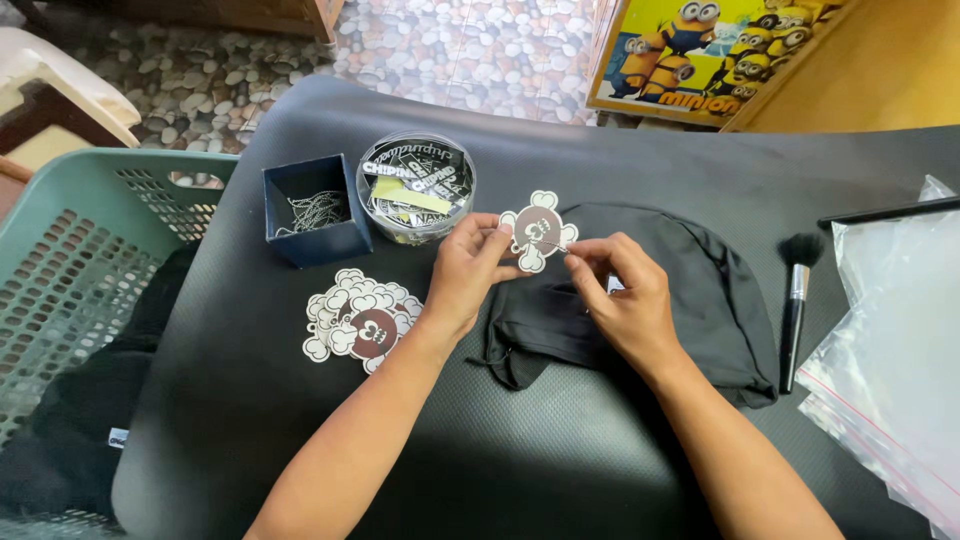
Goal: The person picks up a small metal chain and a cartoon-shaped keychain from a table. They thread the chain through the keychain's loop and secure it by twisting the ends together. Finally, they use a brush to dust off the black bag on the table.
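1. The left hand (468,268), just left of the frame's centre, pinched the left edge of a cloud-shaped paper tag (538,231) between thumb and fingertips; the tag was cream round the rim with a dark brown round middle.
2. The right hand (622,295), just right of centre, had its fingers closed narrowly at the tag's right edge, seemingly on a thin chain or pin, too fine to tell which.
3. The tag was held just above the upper left part of a black fabric bag (690,300), which lay on the dark mat (560,460) in the middle of the frame.
4. A small navy square box (312,212), upper left of centre, stood open and held a tangle of thin silver chains.
5. Touching its right side, a clear round tub (415,187) held black-and-white printed labels and one pale yellow slip.
6. Below the box, a loose stack of matching tags (360,318) lay on the mat.
7. At the left edge, a green plastic basket (60,230) held dark cloth.
8. A make-up brush (796,300) lay right of the bag, beside clear zip bags (895,370) at the right edge.
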